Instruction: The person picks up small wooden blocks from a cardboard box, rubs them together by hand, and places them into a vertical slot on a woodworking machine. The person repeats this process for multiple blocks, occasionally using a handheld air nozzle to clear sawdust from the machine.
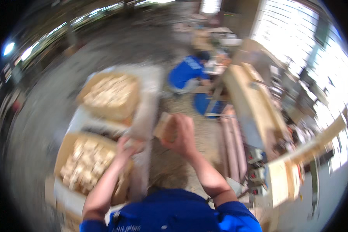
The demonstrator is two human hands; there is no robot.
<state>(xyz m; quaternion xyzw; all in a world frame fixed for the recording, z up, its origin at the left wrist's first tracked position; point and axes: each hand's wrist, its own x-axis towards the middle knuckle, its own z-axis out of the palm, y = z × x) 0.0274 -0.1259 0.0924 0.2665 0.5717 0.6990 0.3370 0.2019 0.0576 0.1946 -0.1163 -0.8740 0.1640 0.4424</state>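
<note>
Right hand (183,134) stretched forward, curled round wooden block (163,125); left hand (129,147) extended near cardboard box (68,147), too blurred to tell its grip.

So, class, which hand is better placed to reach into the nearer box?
Probably the left hand: though blurred, it appears close to the nearer box. The right hand is farther off, seemingly holding a light-brown piece.

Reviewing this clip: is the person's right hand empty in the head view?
No, the right hand grips a light brown block, blurred but visible at the hand's left side.
</note>
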